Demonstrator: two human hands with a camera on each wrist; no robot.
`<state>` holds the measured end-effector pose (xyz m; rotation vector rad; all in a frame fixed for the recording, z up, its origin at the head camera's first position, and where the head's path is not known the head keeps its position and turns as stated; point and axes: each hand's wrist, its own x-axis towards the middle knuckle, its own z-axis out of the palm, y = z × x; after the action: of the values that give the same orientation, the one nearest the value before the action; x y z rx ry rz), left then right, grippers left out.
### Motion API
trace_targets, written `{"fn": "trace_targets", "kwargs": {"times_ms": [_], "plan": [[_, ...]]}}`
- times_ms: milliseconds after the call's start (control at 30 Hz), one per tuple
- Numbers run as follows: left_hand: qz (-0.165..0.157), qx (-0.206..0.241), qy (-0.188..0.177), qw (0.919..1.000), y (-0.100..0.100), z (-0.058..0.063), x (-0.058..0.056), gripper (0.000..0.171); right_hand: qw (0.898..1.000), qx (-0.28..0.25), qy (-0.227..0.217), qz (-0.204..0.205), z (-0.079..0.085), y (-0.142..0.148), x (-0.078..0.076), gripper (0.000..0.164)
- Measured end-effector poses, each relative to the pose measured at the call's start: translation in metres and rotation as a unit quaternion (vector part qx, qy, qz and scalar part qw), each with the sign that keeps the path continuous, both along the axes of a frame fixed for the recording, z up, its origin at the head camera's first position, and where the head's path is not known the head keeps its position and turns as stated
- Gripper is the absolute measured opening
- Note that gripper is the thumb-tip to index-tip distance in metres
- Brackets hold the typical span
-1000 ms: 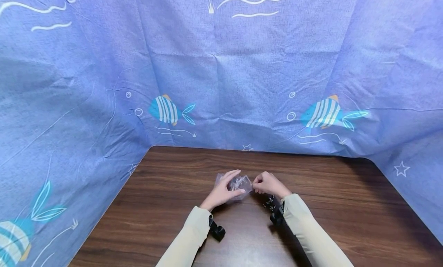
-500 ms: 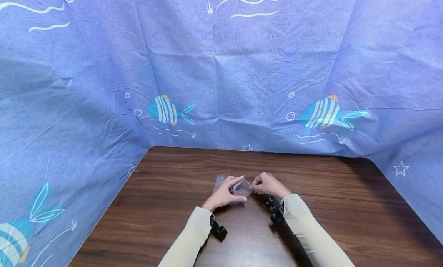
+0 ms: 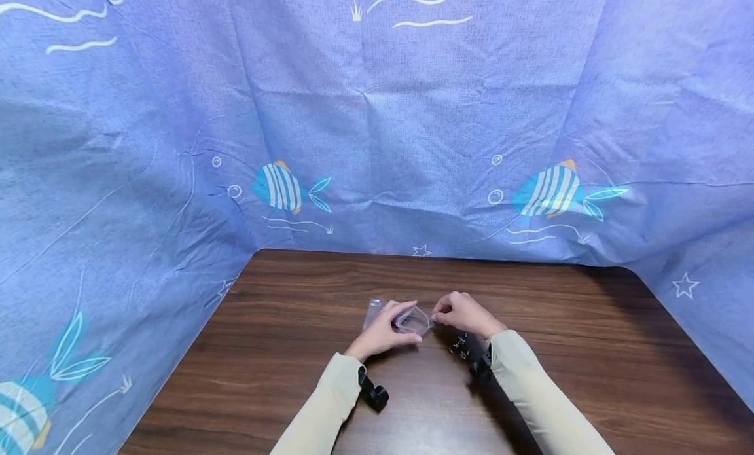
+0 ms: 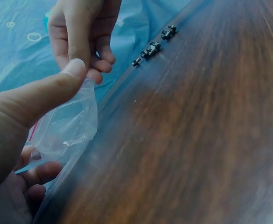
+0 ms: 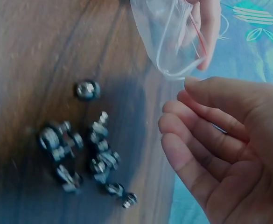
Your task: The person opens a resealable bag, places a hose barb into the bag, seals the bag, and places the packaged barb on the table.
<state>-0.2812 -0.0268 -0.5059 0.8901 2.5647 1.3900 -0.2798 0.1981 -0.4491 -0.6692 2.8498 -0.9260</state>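
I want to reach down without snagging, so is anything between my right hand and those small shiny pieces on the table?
Nothing visible stands between your right hand and the small shiny pieces. The plastic bag is off to one side, held in your left hand.

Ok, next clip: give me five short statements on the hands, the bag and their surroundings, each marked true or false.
1. The left hand holds a clear bag. True.
2. The right hand lies flat on the table. False: its fingertips are raised at the bag's edge.
3. Small metallic pieces lie nearer the right hand than the left. True.
4. Both sleeves are black. False: they are pale.
5. The cloth behind the table shows striped fish. True.
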Motion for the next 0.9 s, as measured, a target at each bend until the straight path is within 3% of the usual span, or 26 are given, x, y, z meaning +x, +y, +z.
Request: {"fn": "trace_targets", "kwargs": {"times_ms": [267, 533, 900], "plan": [[-0.001, -0.009, -0.006, 0.9999, -0.001, 0.001, 0.001, 0.07, 0.999, 0.014, 0.024, 0.033, 0.004, 0.02, -0.003, 0.008], [0.011, -0.014, -0.016, 0.9997, 0.0, 0.002, -0.002, 0.073, 0.999, 0.027, 0.012, 0.024, 0.005, 0.038, -0.003, 0.006], [0.014, -0.002, -0.011, 0.9998, 0.0, 0.002, -0.001, 0.075, 0.997, 0.059, 0.032, 0.033, -0.006, 0.055, -0.001, 0.005]]}}
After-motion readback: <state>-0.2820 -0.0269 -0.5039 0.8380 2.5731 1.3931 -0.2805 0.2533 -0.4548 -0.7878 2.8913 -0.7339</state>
